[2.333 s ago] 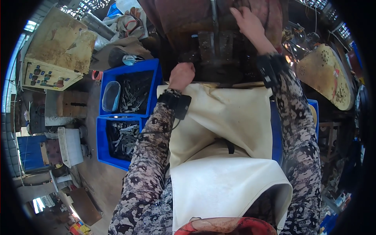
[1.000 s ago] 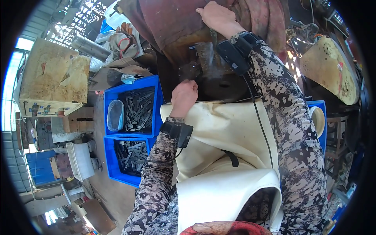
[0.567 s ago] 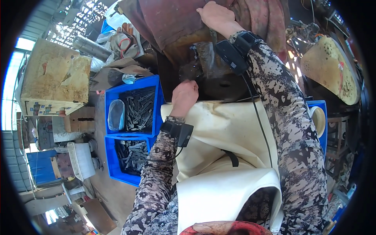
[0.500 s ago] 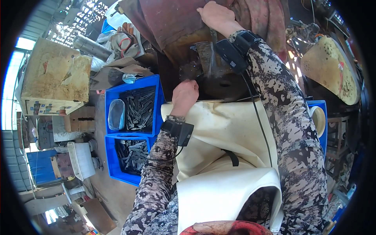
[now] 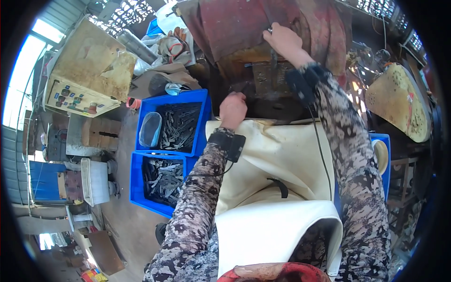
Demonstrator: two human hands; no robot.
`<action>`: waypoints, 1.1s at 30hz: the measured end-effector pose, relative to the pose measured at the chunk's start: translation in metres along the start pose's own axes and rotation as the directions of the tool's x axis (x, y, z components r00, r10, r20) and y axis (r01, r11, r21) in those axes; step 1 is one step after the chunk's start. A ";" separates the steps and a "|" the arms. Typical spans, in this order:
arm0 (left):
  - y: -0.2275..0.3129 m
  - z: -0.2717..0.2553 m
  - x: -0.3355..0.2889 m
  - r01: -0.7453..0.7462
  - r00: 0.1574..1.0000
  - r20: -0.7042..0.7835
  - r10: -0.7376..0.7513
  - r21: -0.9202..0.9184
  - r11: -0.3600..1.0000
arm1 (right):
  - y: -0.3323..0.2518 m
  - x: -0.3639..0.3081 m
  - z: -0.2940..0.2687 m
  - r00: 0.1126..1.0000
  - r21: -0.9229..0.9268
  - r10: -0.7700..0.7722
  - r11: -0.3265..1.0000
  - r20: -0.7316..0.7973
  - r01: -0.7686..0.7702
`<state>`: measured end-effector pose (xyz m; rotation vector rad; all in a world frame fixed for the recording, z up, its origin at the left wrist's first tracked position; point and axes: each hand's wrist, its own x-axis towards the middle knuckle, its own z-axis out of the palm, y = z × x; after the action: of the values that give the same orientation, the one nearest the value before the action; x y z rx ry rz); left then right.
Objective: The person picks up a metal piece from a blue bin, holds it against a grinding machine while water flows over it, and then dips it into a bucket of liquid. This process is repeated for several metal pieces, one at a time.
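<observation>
My left hand (image 5: 233, 110) is closed just above the lap of a cream apron (image 5: 268, 150). A small dark piece shows by its fingertips, too dim to name. Farther forward, my right hand (image 5: 286, 43) is closed around a thin dark upright bar (image 5: 274, 56), in front of a reddish-brown hanging cloth (image 5: 235, 33). Below the right hand, the bar runs down to a wet-looking brown metal block (image 5: 268, 77) in a dark recess. Both wrists carry black strapped devices, one of them with a cable running down over the apron.
Two blue bins (image 5: 203, 127) with dark metal strips stand at my left; a clear oval container lies in the far one. A rusty cream control box (image 5: 89, 70) stands beyond. At right are a yellowed panel (image 5: 399, 101) and another blue bin (image 5: 386, 176).
Things in view have shifted right and slightly down. Water that streamed and splashed by the metal block no longer shows. Both hands stay closed in much the same places.
</observation>
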<state>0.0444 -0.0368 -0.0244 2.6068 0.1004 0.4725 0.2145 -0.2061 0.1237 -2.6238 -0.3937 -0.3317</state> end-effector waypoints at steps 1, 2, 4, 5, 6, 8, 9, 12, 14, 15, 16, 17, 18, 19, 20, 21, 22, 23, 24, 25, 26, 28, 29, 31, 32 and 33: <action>-0.001 0.000 0.000 0.006 1.000 -0.025 -0.006 -0.008 1.000 | -0.001 -0.016 -0.002 0.999 0.015 -0.020 1.000 -0.040 0.021; -0.002 0.002 0.000 0.010 1.000 -0.006 -0.010 -0.017 1.000 | 0.001 -0.036 -0.005 0.994 0.038 -0.050 0.998 -0.097 0.054; -0.002 0.003 0.003 0.003 0.997 -0.079 -0.006 -0.039 0.999 | 0.006 -0.086 -0.006 0.961 0.026 -0.151 0.987 -0.232 0.161; -0.001 0.003 0.006 0.002 0.999 -0.050 -0.005 -0.046 0.999 | 0.008 -0.112 -0.005 0.956 -0.006 -0.162 0.986 -0.243 0.166; 0.000 0.004 0.010 -0.008 0.997 -0.078 0.007 -0.006 1.000 | 0.009 -0.137 -0.004 0.907 -0.021 -0.251 0.966 -0.338 0.259; 0.003 0.005 0.018 -0.021 0.995 -0.096 0.024 0.031 0.999 | 0.013 -0.182 -0.003 0.918 -0.037 -0.292 0.955 -0.269 0.293; 0.006 0.006 0.022 -0.065 0.995 -0.079 0.068 0.047 0.997 | 0.014 -0.200 -0.002 0.913 -0.023 -0.319 0.946 -0.253 0.324; 0.013 0.009 0.029 -0.145 0.988 -0.041 0.151 0.116 0.983 | 0.017 -0.243 0.002 0.894 -0.021 -0.375 0.924 -0.245 0.382; 0.016 0.011 0.028 -0.214 0.974 0.125 0.192 0.199 0.956 | 0.021 -0.261 0.005 0.902 -0.035 -0.375 0.926 -0.212 0.376; 0.016 0.013 0.029 -0.227 0.970 0.130 0.205 0.194 0.954 | 0.023 -0.267 0.006 0.906 -0.024 -0.383 0.923 -0.182 0.385; 0.015 0.015 0.029 -0.239 0.964 0.166 0.207 0.211 0.948 | 0.025 -0.273 0.008 0.908 -0.012 -0.391 0.919 -0.152 0.394; 0.012 0.018 0.029 -0.263 0.959 0.170 0.228 0.221 0.939 | 0.027 -0.279 0.010 0.910 -0.009 -0.387 0.921 -0.152 0.390; 0.008 0.021 0.029 -0.250 0.957 0.205 0.205 0.230 0.940 | 0.029 -0.284 0.011 0.912 0.005 -0.391 0.919 -0.124 0.395; 0.003 0.025 0.031 -0.310 0.941 0.216 0.260 0.244 0.919 | 0.030 -0.287 0.012 0.912 0.017 -0.399 0.915 -0.096 0.402; -0.003 0.029 0.034 -0.393 0.918 0.157 0.363 0.250 0.885 | 0.031 -0.290 0.013 0.912 0.015 -0.399 0.915 -0.097 0.403; -0.008 0.034 0.036 -0.372 0.920 0.227 0.318 0.254 0.893 | 0.031 -0.293 0.014 0.912 0.009 -0.403 0.914 -0.077 0.405; -0.012 0.040 0.038 -0.338 0.933 0.181 0.312 0.138 0.931 | 0.032 -0.294 0.013 0.912 0.000 -0.405 0.914 -0.057 0.406; -0.015 0.046 0.041 -0.291 0.938 0.227 0.261 0.108 0.951 | 0.031 -0.294 0.012 0.914 -0.005 -0.402 0.916 -0.060 0.402; -0.017 0.052 0.044 -0.315 0.941 0.138 0.310 0.012 0.949 | 0.030 -0.294 0.011 0.918 -0.003 -0.394 0.919 -0.038 0.394; -0.018 0.056 0.047 -0.379 0.905 0.264 0.334 0.143 0.914 | 0.030 -0.293 0.008 0.920 0.006 -0.392 0.920 -0.022 0.392; -0.018 0.059 0.049 -0.456 0.868 0.347 0.356 0.269 0.848 | 0.031 -0.292 0.005 0.924 -0.007 -0.381 0.925 -0.017 0.381; -0.015 0.060 0.051 -0.437 0.864 0.393 0.316 0.270 0.858 | 0.035 -0.288 -0.004 0.910 0.161 -0.403 0.908 0.093 0.386; -0.013 0.057 0.051 -0.421 0.876 0.375 0.304 0.285 0.861 | 0.037 -0.286 -0.008 0.909 0.152 -0.399 0.912 0.118 0.380; -0.008 0.045 0.050 -0.385 0.886 0.387 0.257 0.302 0.872 | 0.043 -0.281 -0.017 0.882 0.305 -0.406 0.894 0.241 0.328; -0.004 0.037 0.046 -0.340 0.902 0.380 0.207 0.327 0.882 | 0.047 -0.276 -0.020 0.877 0.296 -0.388 0.905 0.283 0.305; 0.000 0.026 0.042 -0.350 0.917 0.308 0.255 0.311 0.884 | 0.050 -0.269 -0.021 0.897 0.383 -0.238 0.920 0.372 0.085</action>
<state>0.0924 -0.0421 -0.0329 3.0402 -0.3520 0.2252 -0.0229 -0.3171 0.0422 -2.2860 -0.7446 0.2371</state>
